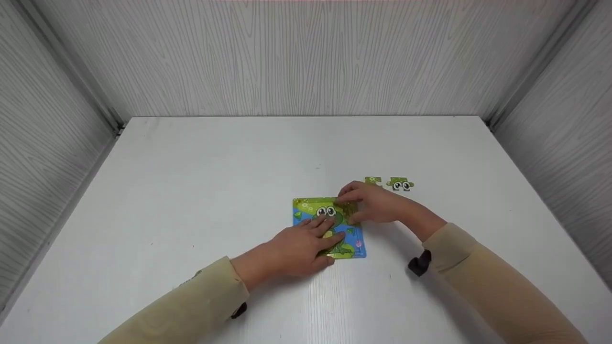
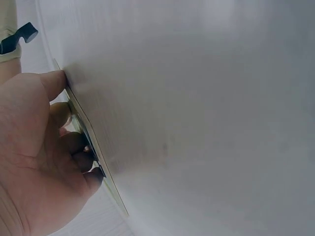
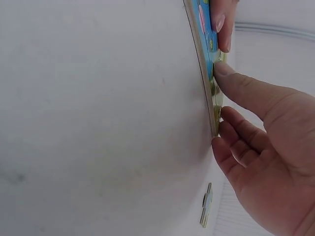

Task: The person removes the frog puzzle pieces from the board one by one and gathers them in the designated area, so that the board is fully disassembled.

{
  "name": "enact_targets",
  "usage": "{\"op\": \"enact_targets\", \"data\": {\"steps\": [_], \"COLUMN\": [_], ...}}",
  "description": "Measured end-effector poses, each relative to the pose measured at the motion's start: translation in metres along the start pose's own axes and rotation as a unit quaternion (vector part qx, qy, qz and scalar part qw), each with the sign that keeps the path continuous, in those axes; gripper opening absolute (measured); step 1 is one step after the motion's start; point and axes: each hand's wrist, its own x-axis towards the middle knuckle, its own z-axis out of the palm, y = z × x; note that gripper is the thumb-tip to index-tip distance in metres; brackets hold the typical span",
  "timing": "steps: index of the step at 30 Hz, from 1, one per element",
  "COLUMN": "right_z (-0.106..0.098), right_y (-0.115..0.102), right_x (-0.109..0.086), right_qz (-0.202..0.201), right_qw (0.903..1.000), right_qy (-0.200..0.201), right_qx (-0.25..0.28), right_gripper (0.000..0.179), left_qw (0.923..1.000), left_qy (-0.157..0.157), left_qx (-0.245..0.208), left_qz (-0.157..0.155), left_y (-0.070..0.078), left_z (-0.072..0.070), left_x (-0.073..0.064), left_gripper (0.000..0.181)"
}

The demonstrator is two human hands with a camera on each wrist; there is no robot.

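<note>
A square frog puzzle board (image 1: 356, 248), blue and green with a raised border, lies flat on the table. My left hand (image 1: 299, 248) rests on its lower left part with fingers spread, covering part of the frog. At the upper right corner, my right hand (image 1: 382, 203) has its thumb and bent fingers about a dark green puzzle piece (image 1: 350, 209), which the hand partly hides. In the right wrist view, the right thumb touches the board's face and the fingertips meet its edge. The left wrist view shows the left thumb at the board's edge.
A puzzle piece with frog eyes (image 1: 399, 184) lies beyond the right hand. Beside it, a green piece (image 1: 372, 181) is partly covered by that hand. Something small and patterned (image 1: 195, 277) shows behind the left sleeve. Pale walls enclose the white table (image 1: 215, 167).
</note>
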Motion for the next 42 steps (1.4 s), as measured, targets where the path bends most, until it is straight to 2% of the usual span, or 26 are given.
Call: {"op": "enact_targets", "data": {"steps": [17,24,42], "right_z": [0.0006,0.0004,0.0032], "right_y": [-0.0019,-0.0001,0.0036], "right_x": [0.0023,0.0011,0.0022], "right_qz": [0.002,-0.021,-0.026], "right_qw": [0.9998,0.9995,0.9996], "right_qy": [-0.019,-0.019,-0.012], "right_qx": [0.006,0.01,0.001], "right_gripper": [0.042,0.042,0.041], "left_qw": [1.0,1.0,1.0], "left_qy": [-0.004,-0.004,-0.003], "left_qx": [-0.006,0.001,-0.004], "left_qz": [-0.002,-0.005,-0.008], "left_y": [-0.0009,-0.0007,-0.0005], "left_z": [0.0003,0.0008,0.0013], "left_x": [-0.0014,-0.0005,0.0005], "left_gripper": [0.063,0.063,0.063]}}
